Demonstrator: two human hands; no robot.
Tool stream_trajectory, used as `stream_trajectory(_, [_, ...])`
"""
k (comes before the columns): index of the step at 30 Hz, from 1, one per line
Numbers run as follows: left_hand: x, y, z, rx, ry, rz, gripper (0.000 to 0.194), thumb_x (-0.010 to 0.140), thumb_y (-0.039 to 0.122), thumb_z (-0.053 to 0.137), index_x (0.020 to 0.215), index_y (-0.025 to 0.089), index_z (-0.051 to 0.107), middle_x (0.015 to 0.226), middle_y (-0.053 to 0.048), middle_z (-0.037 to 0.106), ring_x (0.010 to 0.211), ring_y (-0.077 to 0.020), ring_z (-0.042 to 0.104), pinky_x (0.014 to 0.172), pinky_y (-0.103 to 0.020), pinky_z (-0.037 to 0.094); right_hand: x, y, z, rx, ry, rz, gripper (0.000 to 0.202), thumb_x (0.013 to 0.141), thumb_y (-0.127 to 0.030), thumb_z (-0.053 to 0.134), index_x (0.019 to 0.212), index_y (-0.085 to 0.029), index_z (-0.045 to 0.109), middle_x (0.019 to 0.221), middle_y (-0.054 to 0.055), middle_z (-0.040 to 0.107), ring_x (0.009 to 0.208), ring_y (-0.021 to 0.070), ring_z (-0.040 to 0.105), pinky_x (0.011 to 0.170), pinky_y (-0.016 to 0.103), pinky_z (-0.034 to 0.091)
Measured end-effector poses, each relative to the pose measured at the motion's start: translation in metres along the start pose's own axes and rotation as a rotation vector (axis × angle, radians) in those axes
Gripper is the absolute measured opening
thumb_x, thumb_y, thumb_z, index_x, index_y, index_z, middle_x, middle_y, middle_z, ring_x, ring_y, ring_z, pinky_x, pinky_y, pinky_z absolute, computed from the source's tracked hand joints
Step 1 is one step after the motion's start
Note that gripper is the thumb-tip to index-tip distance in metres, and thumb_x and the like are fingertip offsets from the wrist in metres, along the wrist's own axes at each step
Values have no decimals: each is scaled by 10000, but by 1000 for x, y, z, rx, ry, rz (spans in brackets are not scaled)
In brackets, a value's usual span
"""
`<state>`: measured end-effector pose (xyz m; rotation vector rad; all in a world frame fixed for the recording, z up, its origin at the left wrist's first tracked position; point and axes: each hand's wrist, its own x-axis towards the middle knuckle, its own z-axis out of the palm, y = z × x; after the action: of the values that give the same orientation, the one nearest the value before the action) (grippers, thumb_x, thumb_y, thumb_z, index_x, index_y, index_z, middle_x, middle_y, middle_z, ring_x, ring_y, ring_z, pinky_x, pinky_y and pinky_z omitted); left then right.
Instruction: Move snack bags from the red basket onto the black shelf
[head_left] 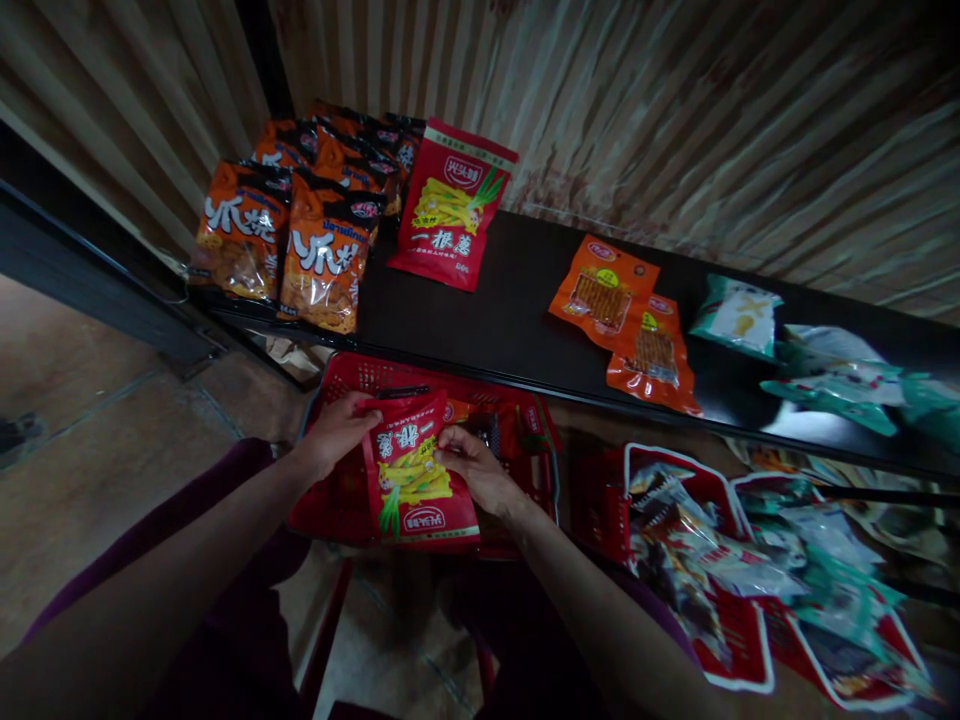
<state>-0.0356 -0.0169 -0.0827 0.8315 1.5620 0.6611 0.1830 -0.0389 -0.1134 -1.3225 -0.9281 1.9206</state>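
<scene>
A red snack bag [416, 480] with yellow sticks printed on it hangs over a red basket [322, 515], its lettering upside down to me. My left hand [341, 432] grips the bag's upper left corner. The fingers of my right hand [474, 465] pinch the bag near its right side. Inside the basket, partly hidden behind the bag, are more red and orange packages [517, 430]. On the black shelf [495, 330] just beyond, a similar red bag [454, 205] leans beside several orange and black bags [326, 255].
Two flat orange packets [630, 325] overlap on the shelf, with green and white bags [832, 375] farther right. Below the shelf at right stand red baskets with white rims [761, 640] full of packages. A dark metal frame [112, 260] is at the left.
</scene>
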Motion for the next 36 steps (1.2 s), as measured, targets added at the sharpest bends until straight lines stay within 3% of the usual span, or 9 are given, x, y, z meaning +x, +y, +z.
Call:
stream_trajectory(6, [1,-3,-1,276,-129,100,280,699,323,580,913,154,643,960,-88,691,948,-241,630,858,-353,463,6,-7,-19,-397,-99,-203,106,698,-171,561,784,-213,515,757,-32,568,704,128,514,646,226,380])
stream_trajectory(12, [-11,-5,21,217,-537,96,455,698,365,628,1110,171,606,1060,-91,682,962,-230,632,814,-320,475,-3,-19,-27,-889,-169,-341,392,698,-21,432,1021,-230,503,796,-18,645,717,140,595,712,251,394])
stream_trajectory(16, [-11,-10,39,540,-450,239,231,731,342,596,894,209,692,926,-62,709,893,-232,637,777,-296,452,-7,-23,-26,-1065,-231,-349,388,721,-14,438,1025,-229,548,765,-6,674,687,153,621,667,244,400])
stream_trajectory(19, [-4,-16,46,670,-366,257,193,760,350,551,696,214,672,716,-38,688,777,-218,637,713,-282,440,-6,-23,-31,-1065,-165,-377,372,739,-38,482,1024,-251,589,852,5,700,748,167,647,685,249,417])
stream_trajectory(21, [0,-20,47,602,-341,186,216,758,378,554,674,210,659,684,-28,680,744,-210,635,677,-276,443,-4,-24,-38,-1027,-67,-385,356,756,-80,527,1048,-268,602,914,11,707,811,184,654,734,271,434])
stream_trajectory(25, [3,-25,43,222,-352,-84,249,712,407,620,782,174,672,767,-45,708,741,-210,653,653,-293,480,2,-25,-57,-1010,198,-374,292,767,-195,596,1054,-246,619,968,58,697,929,239,626,835,343,439])
stream_trajectory(29, [-1,-26,33,-43,-264,-262,379,604,377,749,887,141,659,806,-65,717,716,-202,667,689,-334,518,10,-24,-71,-912,406,-364,305,775,-297,591,1069,-220,615,1057,94,658,1038,256,567,942,388,392])
stream_trajectory(32, [-3,-24,25,-192,-248,-387,362,612,315,768,899,136,638,807,-65,719,705,-198,677,740,-370,537,16,-23,-76,-701,491,-288,360,768,-307,584,1121,-241,586,1064,69,656,1031,239,574,935,382,401])
stream_trajectory(36, [-1,-25,18,-401,-289,-478,178,718,194,691,878,145,631,826,-62,724,759,-193,689,801,-387,544,21,-26,-72,-530,490,-92,406,736,-314,630,1132,-239,581,950,61,678,955,242,608,858,377,430])
